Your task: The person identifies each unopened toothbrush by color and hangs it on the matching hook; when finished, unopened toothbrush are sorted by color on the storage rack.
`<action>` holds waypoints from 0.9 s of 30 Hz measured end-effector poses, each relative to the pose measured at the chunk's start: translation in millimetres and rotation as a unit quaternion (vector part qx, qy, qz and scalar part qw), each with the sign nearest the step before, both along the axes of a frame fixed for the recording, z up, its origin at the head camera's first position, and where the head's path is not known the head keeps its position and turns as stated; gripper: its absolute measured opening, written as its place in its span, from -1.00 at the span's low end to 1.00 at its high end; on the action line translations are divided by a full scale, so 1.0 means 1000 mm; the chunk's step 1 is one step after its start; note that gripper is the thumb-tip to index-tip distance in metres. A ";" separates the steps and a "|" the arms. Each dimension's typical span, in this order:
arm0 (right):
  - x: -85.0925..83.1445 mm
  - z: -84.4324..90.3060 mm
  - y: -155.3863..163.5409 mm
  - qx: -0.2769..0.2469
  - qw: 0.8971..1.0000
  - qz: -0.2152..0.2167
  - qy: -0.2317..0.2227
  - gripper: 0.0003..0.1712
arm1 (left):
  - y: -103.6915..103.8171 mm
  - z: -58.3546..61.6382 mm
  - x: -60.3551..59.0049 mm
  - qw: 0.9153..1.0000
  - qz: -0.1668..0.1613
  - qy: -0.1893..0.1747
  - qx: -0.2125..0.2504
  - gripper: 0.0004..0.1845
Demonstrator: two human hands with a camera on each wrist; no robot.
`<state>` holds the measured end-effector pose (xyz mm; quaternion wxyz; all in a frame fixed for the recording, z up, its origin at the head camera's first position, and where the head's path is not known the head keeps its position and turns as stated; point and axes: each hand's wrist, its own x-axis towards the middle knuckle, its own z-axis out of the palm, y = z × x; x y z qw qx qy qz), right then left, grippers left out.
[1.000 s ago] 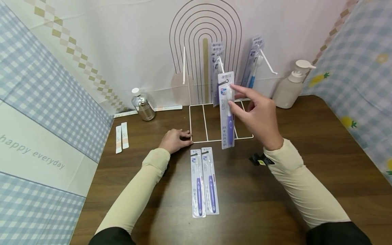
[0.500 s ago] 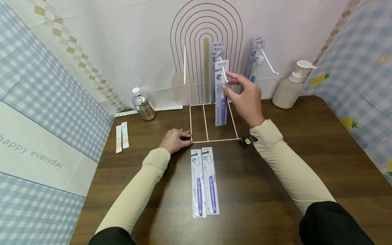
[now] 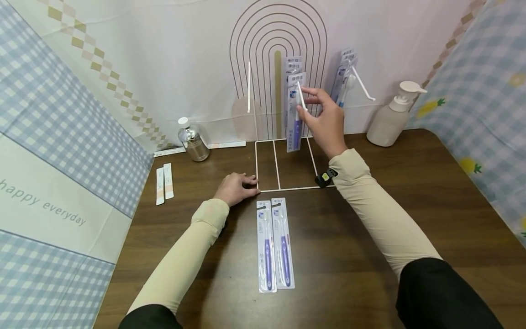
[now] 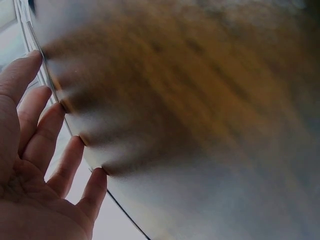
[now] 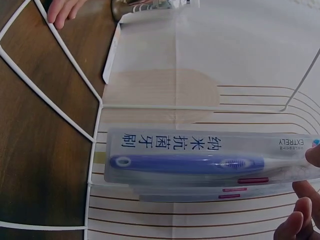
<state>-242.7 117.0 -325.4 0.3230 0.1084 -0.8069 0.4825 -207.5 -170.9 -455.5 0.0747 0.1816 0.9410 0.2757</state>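
Observation:
My right hand [image 3: 309,103] pinches a packaged purple toothbrush [image 3: 293,119] near its top, holding it upright at the middle peg [image 3: 301,97] of a white wire rack [image 3: 256,160]. More packs hang behind it on that peg. In the right wrist view the pack [image 5: 200,162] lies across the frame, with my fingertips [image 5: 299,220] at its head end. My left hand [image 3: 242,185] rests on the brown table [image 3: 370,237] with its fingers touching the rack's front left corner; the left wrist view shows those fingers [image 4: 55,150] spread on the surface. Two more purple toothbrush packs [image 3: 274,244] lie side by side near me.
Blue toothbrush packs [image 3: 343,73] hang on the rack's right peg; the left peg [image 3: 248,87] is bare. A pump bottle [image 3: 390,119] stands back right, a small clear bottle [image 3: 192,142] back left, and two sachets [image 3: 163,183] lie near the left wall.
My right hand has carried the toothbrush pack up and away from me, from above the rack's front edge to the middle peg. The left hand has stayed put.

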 end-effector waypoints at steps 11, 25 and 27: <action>0.016 -0.007 0.001 -0.013 1.000 -0.017 0.023 -0.48 | 0.001 0.002 0.001 1.000 -0.001 0.001 0.004 -0.59; 0.119 -0.099 -0.015 0.102 0.982 0.072 -0.143 -0.72 | 0.001 0.002 0.002 1.000 0.002 -0.005 0.001 -0.58; 0.129 -0.109 -0.018 0.129 0.975 0.075 -0.167 -0.75 | 0.000 0.002 0.002 1.000 0.000 -0.004 0.002 -0.58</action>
